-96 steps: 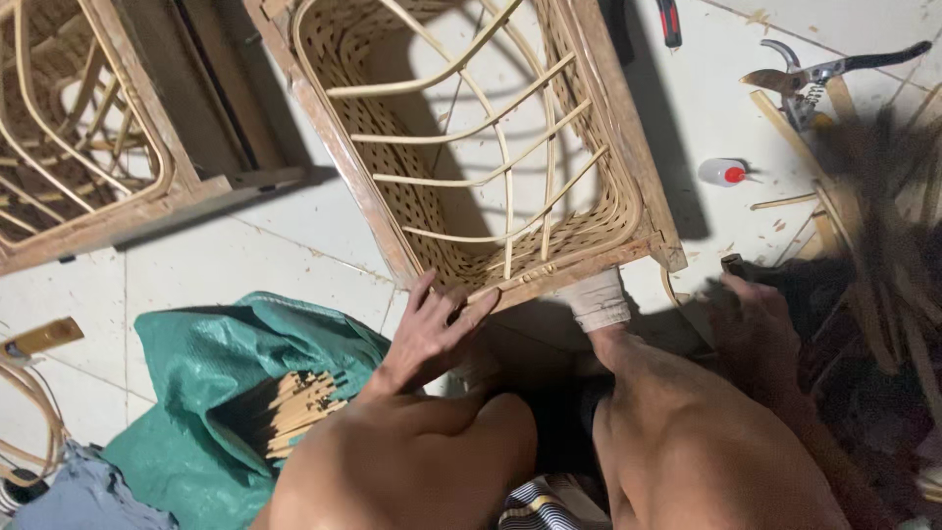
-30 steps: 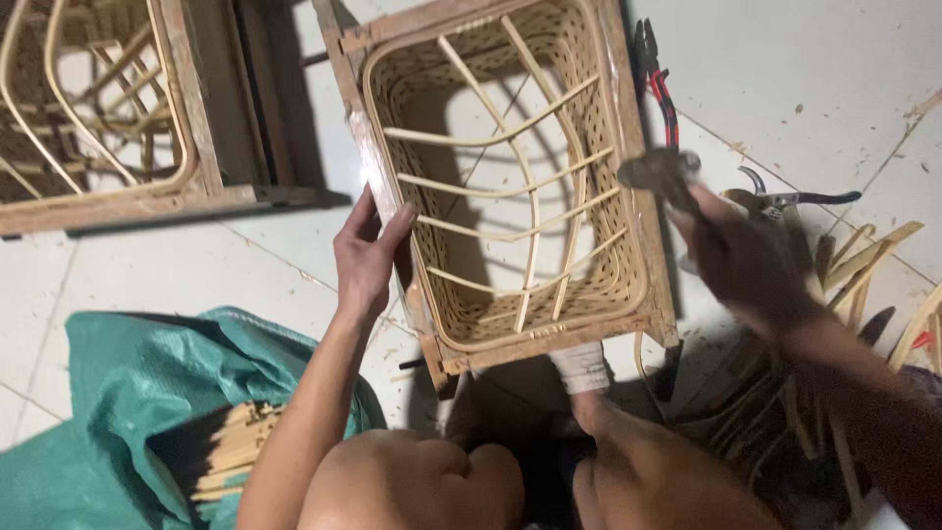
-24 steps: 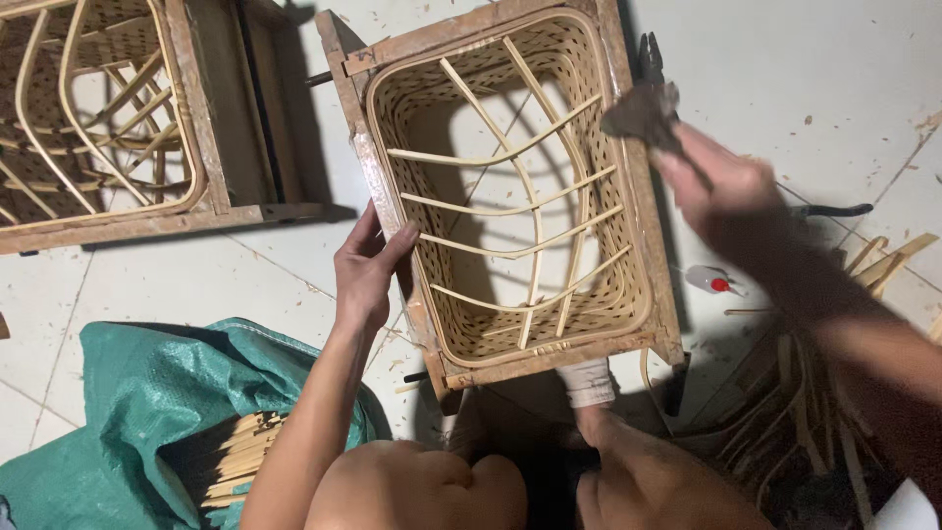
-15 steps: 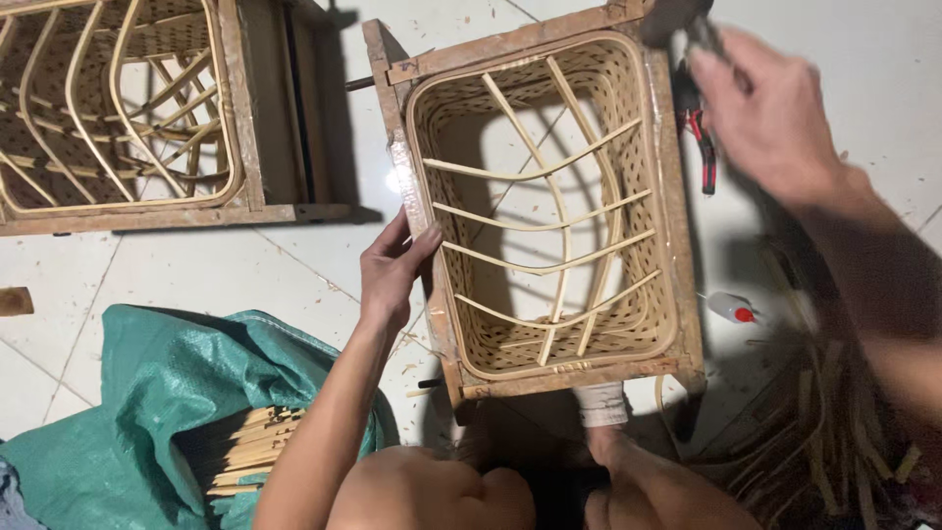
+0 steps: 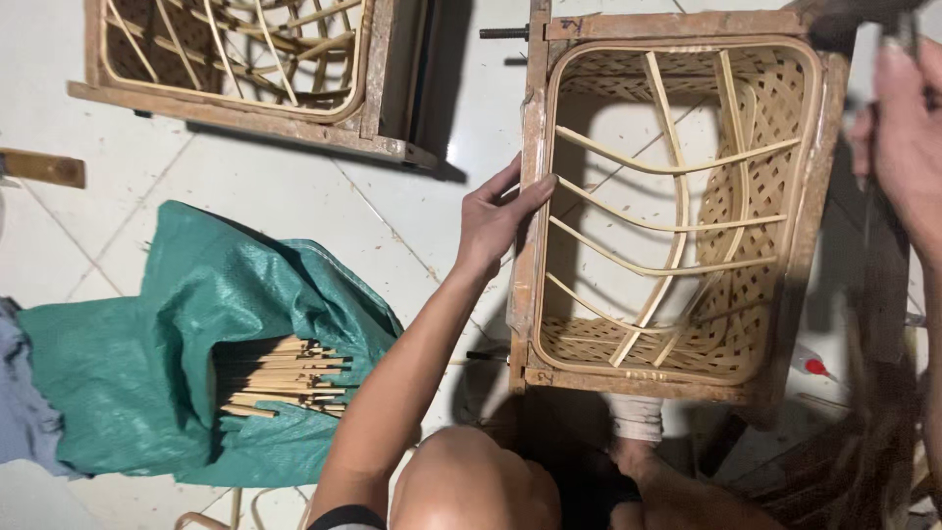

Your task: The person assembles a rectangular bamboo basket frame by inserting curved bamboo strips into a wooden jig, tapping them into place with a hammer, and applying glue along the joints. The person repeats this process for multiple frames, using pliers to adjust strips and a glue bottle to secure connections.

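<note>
A wooden frame (image 5: 677,206) with a half-woven rattan basket inside it is seen lying on the white tiled floor (image 5: 285,211), propped near the person's knees at the lower edge of the view. The left hand (image 5: 496,221) is laid against the frame's left side rail, thumb on the outer face and fingers curled over the rail's top edge, so the rail is gripped loosely between them. The right hand (image 5: 908,142) is raised beside the frame's upper right corner, cut by the picture edge and blurred; something thin and dark appears to be held in it, but how far it is closed cannot be told.

Open floor is left between the frame and a second wooden frame (image 5: 255,74), which is set well apart at the upper left and is also fitted with bent rattan ribs. A bolt is seen projecting from the nearer frame's upper left corner into that gap.

To the left of the left forearm a green woven sack (image 5: 177,344) is spread on the floor, its mouth turned toward the person, and a bundle of cut rattan sticks (image 5: 280,373) is held inside it, ends showing. A small wooden block (image 5: 44,169) lies at the far left edge. Loose dark fibres and a small white bottle with a red tip (image 5: 810,363) are crowded along the frame's lower right side.
</note>
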